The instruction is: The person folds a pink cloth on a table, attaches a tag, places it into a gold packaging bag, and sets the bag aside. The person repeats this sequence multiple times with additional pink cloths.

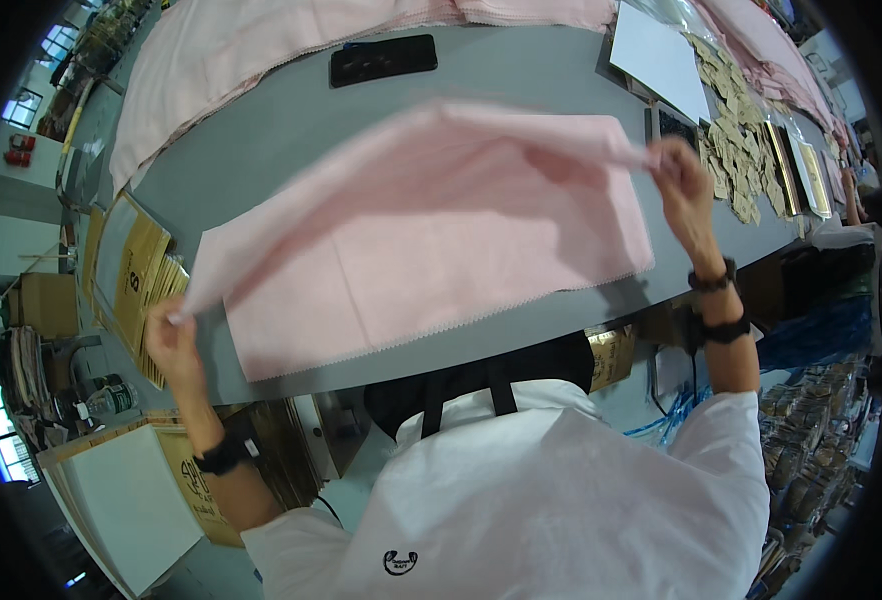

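A pink cloth (431, 265) with a finely notched edge is spread across the grey table (291, 180) before me. Its far layer is lifted and blurred by motion, arching above the part that lies flat. At the left, my left hand (173, 345) pinches one corner of that raised layer, close to the table's near-left edge. My right hand (683, 185) grips the opposite corner, held out at the right above the tabletop. Between the two hands the raised edge bows away from me and casts a shadow on the lower layer.
Folded pink cloths (251, 35) line the table's far side, with a black phone (383, 61) before them. Gold flat packages (131, 275) stack at the left edge. At right lie a white board (658, 60), many small tan tags (731, 130) and more pink cloth (771, 55).
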A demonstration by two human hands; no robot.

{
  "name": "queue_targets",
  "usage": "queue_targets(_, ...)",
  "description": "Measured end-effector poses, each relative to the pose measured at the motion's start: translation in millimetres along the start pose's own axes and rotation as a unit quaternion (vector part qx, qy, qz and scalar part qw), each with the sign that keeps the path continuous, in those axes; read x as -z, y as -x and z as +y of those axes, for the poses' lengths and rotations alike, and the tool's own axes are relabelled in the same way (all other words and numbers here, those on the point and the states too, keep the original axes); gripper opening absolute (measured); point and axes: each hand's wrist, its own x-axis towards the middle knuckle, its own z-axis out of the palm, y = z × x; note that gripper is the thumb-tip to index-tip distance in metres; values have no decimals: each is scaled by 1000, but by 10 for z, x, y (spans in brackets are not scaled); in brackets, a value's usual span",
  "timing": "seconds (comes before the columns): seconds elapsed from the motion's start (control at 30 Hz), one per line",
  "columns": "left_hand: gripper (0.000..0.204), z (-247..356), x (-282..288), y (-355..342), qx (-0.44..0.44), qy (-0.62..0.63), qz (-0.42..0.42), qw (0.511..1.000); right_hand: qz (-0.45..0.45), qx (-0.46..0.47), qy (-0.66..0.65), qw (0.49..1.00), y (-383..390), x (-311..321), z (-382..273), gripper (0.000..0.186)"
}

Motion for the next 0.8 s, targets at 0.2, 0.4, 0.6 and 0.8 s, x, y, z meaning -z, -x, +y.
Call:
queue_targets(0.2,25,85,-51,751,165,-205,-34,964,-236,-2,108,966,565,305,-29,13)
queue_targets(0.4,27,53,-656,417,-39,-358,-42,932,-166,83,209,960,249,-200,18,34)
queue_targets(0.6,46,-215,-679,13,-14,-465,-122,877,-235,140,430,861,116,-643,289,59)
queue_targets(0.8,53,-349,-560,-136,24,-463,-99,881,-253,154,405,865,101,-576,371,60)
